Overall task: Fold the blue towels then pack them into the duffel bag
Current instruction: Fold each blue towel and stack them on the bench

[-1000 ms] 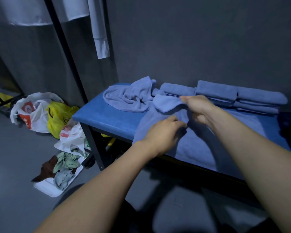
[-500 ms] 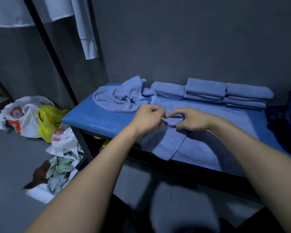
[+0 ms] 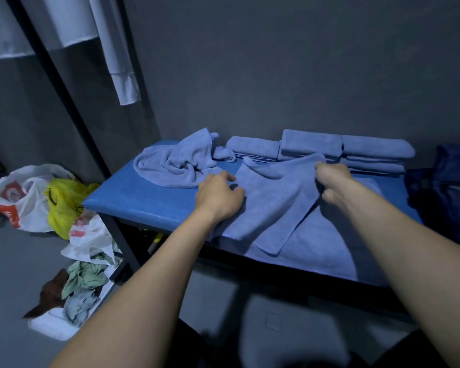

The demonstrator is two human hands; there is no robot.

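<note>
towel (image 3: pixel 274 197) spread on near counter (image 3: pixel 133 197), half folded | right hand (image 3: pixel 332 181) grip pinches its far edge, likely to draw the fold over | left hand (image 3: pixel 219 193) fingers curled, pressing cloth to anchor it | folded stack (image 3: pixel 343 150) far, by wall | crumpled towel (image 3: pixel 178 163) far left, waiting | dark bag (image 3: pixel 446 187) right

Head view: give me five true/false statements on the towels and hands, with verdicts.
1. The right hand grips an edge of the towel being folded. True.
2. The left hand holds a plastic bag. False: it rests on the towel at its left edge.
3. Folded towels sit along the back of the bench, by the wall. True.
4. The crumpled towel lies on the floor. False: it lies on the bench, at its left end.
5. All towels are folded. False: the crumpled one is not.
</note>
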